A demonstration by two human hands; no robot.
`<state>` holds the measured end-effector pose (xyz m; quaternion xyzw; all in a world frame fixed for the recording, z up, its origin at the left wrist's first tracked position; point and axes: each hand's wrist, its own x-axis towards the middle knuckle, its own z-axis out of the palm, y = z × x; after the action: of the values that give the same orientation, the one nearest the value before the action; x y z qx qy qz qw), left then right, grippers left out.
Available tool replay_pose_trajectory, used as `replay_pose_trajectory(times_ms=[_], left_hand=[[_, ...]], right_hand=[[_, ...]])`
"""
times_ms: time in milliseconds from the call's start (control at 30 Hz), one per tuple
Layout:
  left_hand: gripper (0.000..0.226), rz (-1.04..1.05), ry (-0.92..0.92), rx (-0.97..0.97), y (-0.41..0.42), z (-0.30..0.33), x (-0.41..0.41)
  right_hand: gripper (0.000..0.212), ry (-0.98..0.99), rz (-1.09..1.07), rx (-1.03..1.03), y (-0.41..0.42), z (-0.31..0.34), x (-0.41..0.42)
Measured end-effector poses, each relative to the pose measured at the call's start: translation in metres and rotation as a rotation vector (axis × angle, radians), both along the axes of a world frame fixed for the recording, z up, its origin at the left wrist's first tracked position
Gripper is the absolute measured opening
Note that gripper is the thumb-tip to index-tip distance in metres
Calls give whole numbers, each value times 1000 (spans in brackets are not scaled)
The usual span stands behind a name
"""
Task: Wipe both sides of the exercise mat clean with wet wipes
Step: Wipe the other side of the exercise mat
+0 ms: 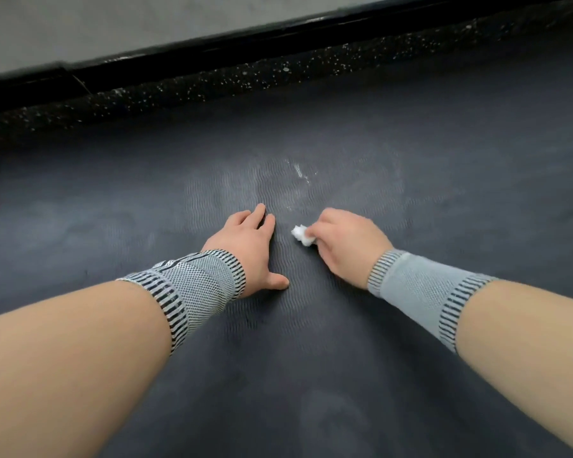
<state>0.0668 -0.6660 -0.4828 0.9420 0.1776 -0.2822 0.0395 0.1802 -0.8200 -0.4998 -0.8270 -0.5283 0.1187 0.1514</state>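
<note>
Wipe (302, 235) bunched in right hand (348, 241) grip — left hand (245, 249) flat on mat (113, 209).

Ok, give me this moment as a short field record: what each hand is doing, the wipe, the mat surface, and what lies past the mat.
left hand: flat on the mat, fingers straight, holding nothing
right hand: fingers curled round a wet wipe, down at the mat
wet wipe: white, bunched up, poking out of the right hand toward the left hand
exercise mat: dark, ribbed texture, spread flat
mark: pale streaks on the mat, beyond the hands
floor: black speckled strip along the mat's far edge
wrist bands: grey knit, on both wrists
</note>
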Motion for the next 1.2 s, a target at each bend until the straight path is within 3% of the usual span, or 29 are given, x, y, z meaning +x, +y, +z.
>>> replay_pose_trajectory(times_ms=[133,200,267,467,667,733,867,900,967,1100,1133,1200], left_hand=[[122,14,-9,-6,1,-1,-2],[122,21,-9,-16,0,-2,-3],[122,26,-8,-22,0,-2,-3],[124,0,-13,-16,1,-5,-2],[126,13,-44,-21,0,-8,-5],[126,26,-19,-30,1,-5,-4],[126,12,33,-21,-1,-1,-2],[125,19,35,-23,-1,-1,0],[124,17,23,-18,-1,0,-1],[122,21,-15,-31,-4,2,-2],[121,40,-16,-46,-4,2,-3],[117,79,-40,-62,-8,3,-7]], right_hand=[[28,-158,-715,36,15,1,94],[30,-131,-886,-59,19,-1,115],[30,-118,-829,-113,36,-4,109],[35,-74,-363,-117,105,-1,53],[28,109,165,-73,14,15,-3],[27,100,111,-57,1,15,8],[32,-51,-616,-23,25,7,66],[32,-53,-695,-71,31,7,68],[32,-64,-584,-134,39,5,46],[30,69,36,-110,21,10,-33],[30,65,104,-123,15,12,-35],[30,-13,-62,-121,4,11,-20]])
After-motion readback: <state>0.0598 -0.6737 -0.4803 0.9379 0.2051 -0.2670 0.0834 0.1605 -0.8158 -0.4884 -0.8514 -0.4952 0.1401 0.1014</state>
